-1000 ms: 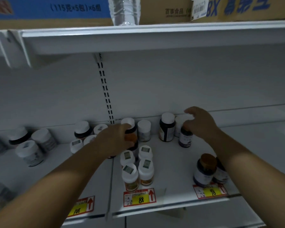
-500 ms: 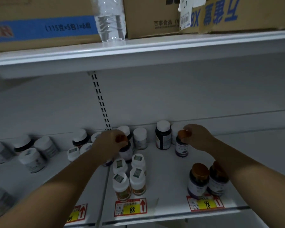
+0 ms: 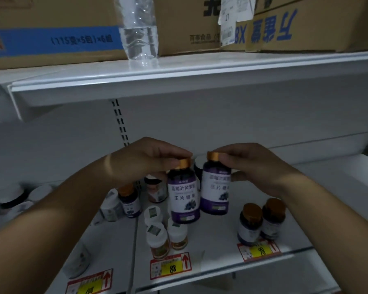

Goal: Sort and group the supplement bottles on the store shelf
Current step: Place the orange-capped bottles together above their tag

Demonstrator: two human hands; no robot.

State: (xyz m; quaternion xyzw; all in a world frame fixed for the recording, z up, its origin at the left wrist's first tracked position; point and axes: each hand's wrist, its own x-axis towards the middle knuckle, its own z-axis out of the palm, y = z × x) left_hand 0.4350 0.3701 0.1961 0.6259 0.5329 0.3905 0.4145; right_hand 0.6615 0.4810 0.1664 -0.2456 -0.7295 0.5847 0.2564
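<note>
My left hand [image 3: 142, 162] grips a purple-labelled bottle with a gold cap [image 3: 184, 194] by its top, lifted above the white shelf [image 3: 217, 247]. My right hand [image 3: 255, 166] holds a matching purple bottle [image 3: 215, 187] right beside it, also raised. Two more gold-capped purple bottles [image 3: 250, 224] [image 3: 272, 219] stand at the shelf's front right, above the 98 tag. Another one [image 3: 130, 202] stands left of centre. White-capped bottles [image 3: 157, 238] cluster in front of the 88 tag.
Other white-capped bottles [image 3: 38, 192] sit dim at the far left. The upper shelf [image 3: 200, 68] carries cardboard boxes [image 3: 285, 26] and a clear water bottle [image 3: 139, 32]. Price tags [image 3: 171, 266] line the front rail.
Both hands have lifted their gold-capped purple bottles off the back of the shelf and brought them together, nearer to me. The view has tilted up slightly.
</note>
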